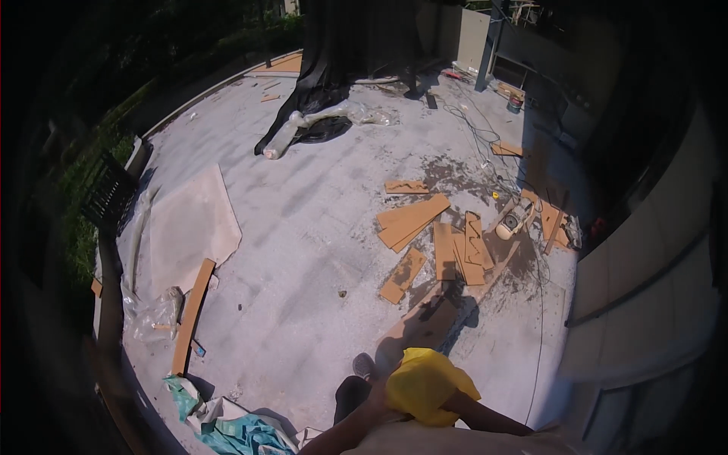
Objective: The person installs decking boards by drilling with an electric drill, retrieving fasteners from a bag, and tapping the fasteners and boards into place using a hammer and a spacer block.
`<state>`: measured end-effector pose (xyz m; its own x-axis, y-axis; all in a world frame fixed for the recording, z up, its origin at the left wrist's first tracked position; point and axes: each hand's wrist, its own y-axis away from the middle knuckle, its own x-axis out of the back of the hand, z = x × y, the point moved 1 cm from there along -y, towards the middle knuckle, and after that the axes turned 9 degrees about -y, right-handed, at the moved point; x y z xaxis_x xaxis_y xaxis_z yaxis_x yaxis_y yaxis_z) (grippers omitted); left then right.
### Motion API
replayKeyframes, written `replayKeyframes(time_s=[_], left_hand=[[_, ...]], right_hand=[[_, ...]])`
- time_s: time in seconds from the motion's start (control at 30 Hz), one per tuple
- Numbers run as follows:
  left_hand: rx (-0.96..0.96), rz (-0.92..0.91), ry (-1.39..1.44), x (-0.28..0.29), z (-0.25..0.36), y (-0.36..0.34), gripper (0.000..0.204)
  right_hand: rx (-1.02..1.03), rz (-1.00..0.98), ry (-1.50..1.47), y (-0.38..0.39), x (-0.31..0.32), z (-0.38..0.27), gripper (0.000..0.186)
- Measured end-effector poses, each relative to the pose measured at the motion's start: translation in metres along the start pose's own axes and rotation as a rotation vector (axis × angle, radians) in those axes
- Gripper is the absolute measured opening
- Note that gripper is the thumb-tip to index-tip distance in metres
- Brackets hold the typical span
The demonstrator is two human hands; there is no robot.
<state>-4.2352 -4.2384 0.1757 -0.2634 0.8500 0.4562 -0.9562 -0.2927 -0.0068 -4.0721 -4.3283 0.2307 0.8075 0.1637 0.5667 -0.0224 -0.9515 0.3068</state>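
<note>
A crumpled yellow cloth [426, 383] is bunched up at the bottom centre, in front of my body. My left hand [379, 396] grips its left side. My right hand [449, 404] reaches into the cloth's right side, and its fingers are hidden in the folds. My foot in a grey shoe [363, 365] shows just left of the cloth. Beyond it, my shadow falls across a long board [406, 331] and toward several cut tan boards [413, 216] lying loose on the pale floor.
A power tool [509, 221] and cables [485, 136] lie at right. A large sheet [189, 227], a long plank [193, 315] and teal bags [243, 438] lie at left. Black netting [334, 45] hangs at the back, near rolled plastic [284, 136]. A wall [629, 250] bounds the right.
</note>
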Motion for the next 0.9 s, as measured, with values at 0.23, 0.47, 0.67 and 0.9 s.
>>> replayKeyframes(time_s=[0.23, 0.47, 0.67, 0.9], left_hand=[[0.385, 0.045, 0.879, 0.136, -0.06, -0.145, 0.062], [0.028, -0.197, 2.082, 0.276, -0.15, -0.284, 0.06], [0.381, 0.225, 1.766, 0.445, -0.201, -0.432, 0.05], [0.386, 0.331, 1.426, 0.592, -0.258, -0.601, 0.048]], right_hand=[[-0.028, 0.117, -0.028, -0.182, 0.125, -0.033, 0.041], [0.018, 0.058, -0.083, -0.393, 0.19, -0.006, 0.044], [0.152, -0.02, -0.019, -0.587, 0.311, -0.011, 0.045], [0.162, -0.047, 0.029, -0.759, 0.456, -0.014, 0.048]])
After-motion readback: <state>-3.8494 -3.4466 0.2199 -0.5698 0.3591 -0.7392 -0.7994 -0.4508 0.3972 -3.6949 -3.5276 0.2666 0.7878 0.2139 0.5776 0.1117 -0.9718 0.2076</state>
